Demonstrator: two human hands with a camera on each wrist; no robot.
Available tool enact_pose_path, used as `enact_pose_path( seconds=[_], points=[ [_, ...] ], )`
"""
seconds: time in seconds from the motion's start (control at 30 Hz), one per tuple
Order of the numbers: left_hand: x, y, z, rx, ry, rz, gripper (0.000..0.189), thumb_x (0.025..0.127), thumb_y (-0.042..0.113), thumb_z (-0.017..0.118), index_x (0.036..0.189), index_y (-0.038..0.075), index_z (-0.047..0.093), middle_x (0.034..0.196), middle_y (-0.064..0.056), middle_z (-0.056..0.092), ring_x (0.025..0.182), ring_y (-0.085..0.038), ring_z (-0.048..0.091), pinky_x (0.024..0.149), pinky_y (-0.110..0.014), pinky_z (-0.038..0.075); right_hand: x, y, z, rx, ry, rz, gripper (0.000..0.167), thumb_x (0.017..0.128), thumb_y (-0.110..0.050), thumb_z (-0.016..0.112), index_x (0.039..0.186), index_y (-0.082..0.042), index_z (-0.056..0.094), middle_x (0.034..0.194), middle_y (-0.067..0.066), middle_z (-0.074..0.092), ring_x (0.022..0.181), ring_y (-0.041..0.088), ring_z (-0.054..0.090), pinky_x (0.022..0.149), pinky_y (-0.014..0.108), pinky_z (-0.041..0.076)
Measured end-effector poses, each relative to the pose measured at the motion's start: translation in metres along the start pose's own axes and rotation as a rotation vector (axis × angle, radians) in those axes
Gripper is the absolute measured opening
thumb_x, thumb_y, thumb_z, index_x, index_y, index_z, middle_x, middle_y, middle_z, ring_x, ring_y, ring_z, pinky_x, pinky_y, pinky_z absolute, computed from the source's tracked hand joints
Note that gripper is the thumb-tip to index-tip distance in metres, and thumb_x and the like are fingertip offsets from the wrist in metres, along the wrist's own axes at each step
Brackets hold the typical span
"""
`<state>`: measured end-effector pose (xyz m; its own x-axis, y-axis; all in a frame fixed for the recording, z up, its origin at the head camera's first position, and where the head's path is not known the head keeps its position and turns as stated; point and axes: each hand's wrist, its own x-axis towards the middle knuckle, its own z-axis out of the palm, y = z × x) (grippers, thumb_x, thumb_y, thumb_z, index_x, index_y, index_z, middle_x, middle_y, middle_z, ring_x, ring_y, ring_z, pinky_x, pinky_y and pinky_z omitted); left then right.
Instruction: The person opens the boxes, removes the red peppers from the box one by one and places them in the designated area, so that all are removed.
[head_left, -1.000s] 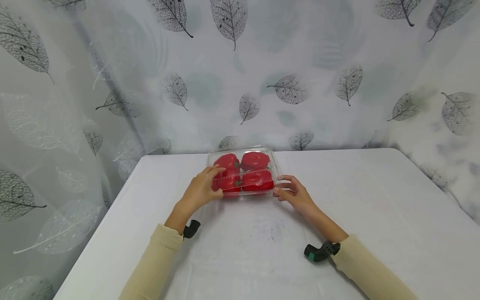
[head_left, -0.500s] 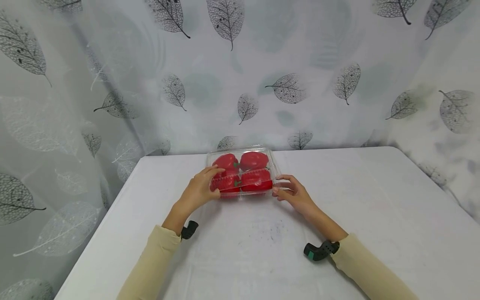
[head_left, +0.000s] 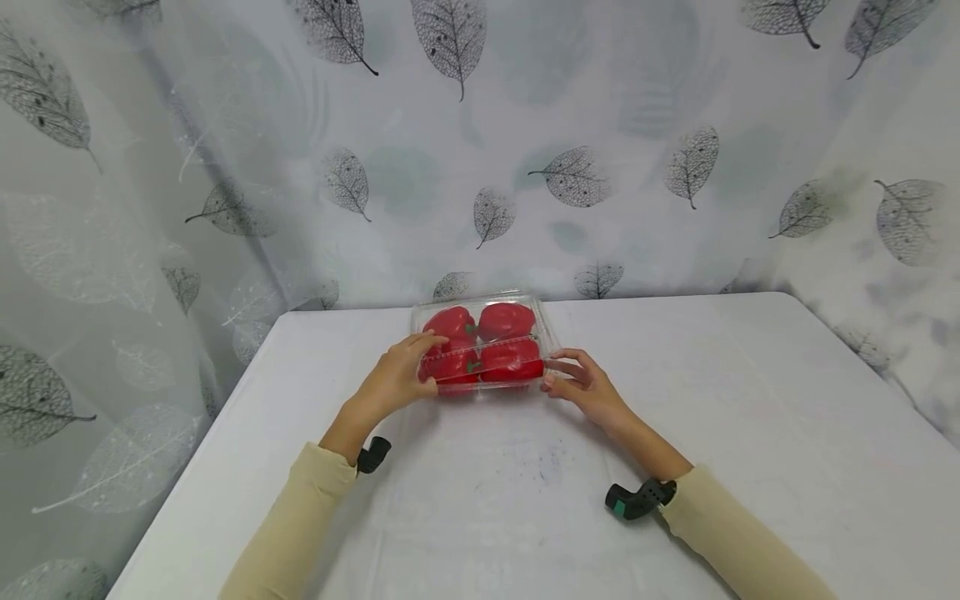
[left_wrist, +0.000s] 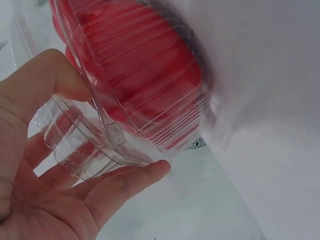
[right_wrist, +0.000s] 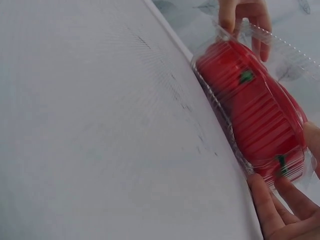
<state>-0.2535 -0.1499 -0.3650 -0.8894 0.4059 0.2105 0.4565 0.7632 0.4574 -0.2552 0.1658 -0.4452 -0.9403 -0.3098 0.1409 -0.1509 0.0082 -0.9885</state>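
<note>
A clear plastic clamshell box (head_left: 549, 333) stands near the table's back edge with several red bell peppers (head_left: 512, 360) inside. Green stems show on some of them. My left hand (head_left: 393, 375) grips the box's left side, the thumb at the front rim. In the left wrist view its fingers spread along the clear lid (left_wrist: 85, 150), which looks partly raised. At the right front corner, my right hand (head_left: 592, 395) holds the box between thumb and fingers. The right wrist view shows those fingertips (right_wrist: 257, 182) touching the lower corner; the thumb is partly cut off.
A white cloth covers the table (head_left: 480, 508), with faint bluish marks in front of the box. Behind and at the left hangs a pale curtain (head_left: 420, 242) printed with leaves. A black wrist strap (head_left: 641, 498) sits on the right wrist.
The whole head view has drifted slightly to the left. Both hands stay on the box in nearly the same pose, and the box shows no clear movement.
</note>
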Motion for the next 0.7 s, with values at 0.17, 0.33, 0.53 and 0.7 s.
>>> enact_pose_path(
  seconds=[0.17,0.33,0.53,0.7],
  points=[
    [0.002,0.002,0.001,-0.008,0.012,-0.004,0.060,0.076,-0.003,0.070,0.134,0.004,0.054,0.143,-0.022,0.047,0.125,-0.039,0.051,0.089,-0.048,0.053,0.001,0.000,-0.001,0.018,-0.005,-0.016,0.047,0.096,-0.007,0.061,0.136,0.001,0.038,0.142,0.028,0.044,0.102,0.020,0.068,0.087,0.035,0.055],
    [0.001,0.003,0.007,0.027,0.051,-0.015,0.060,0.076,-0.006,0.065,0.134,0.005,0.053,0.141,-0.021,0.048,0.118,-0.038,0.056,0.086,-0.047,0.053,0.001,0.000,-0.001,0.019,-0.019,-0.009,0.047,0.096,-0.007,0.061,0.136,0.001,0.038,0.141,0.028,0.044,0.106,0.027,0.067,0.085,0.033,0.056],
    [-0.003,0.005,0.010,0.091,0.102,-0.006,0.057,0.079,-0.003,0.065,0.134,0.006,0.053,0.140,-0.022,0.050,0.108,-0.036,0.062,0.084,-0.047,0.054,0.001,0.001,-0.001,0.011,-0.015,-0.011,0.047,0.096,-0.008,0.061,0.137,0.000,0.038,0.142,0.027,0.044,0.110,0.035,0.064,0.086,0.034,0.056],
    [-0.005,0.008,0.005,0.100,0.057,-0.039,0.058,0.083,0.005,0.068,0.139,0.010,0.052,0.145,-0.020,0.047,0.082,-0.025,0.060,0.067,-0.033,0.052,0.001,0.002,-0.002,0.000,-0.017,-0.010,0.048,0.097,-0.011,0.060,0.138,-0.002,0.037,0.143,0.027,0.044,0.110,0.034,0.065,0.087,0.034,0.055]
  ],
)
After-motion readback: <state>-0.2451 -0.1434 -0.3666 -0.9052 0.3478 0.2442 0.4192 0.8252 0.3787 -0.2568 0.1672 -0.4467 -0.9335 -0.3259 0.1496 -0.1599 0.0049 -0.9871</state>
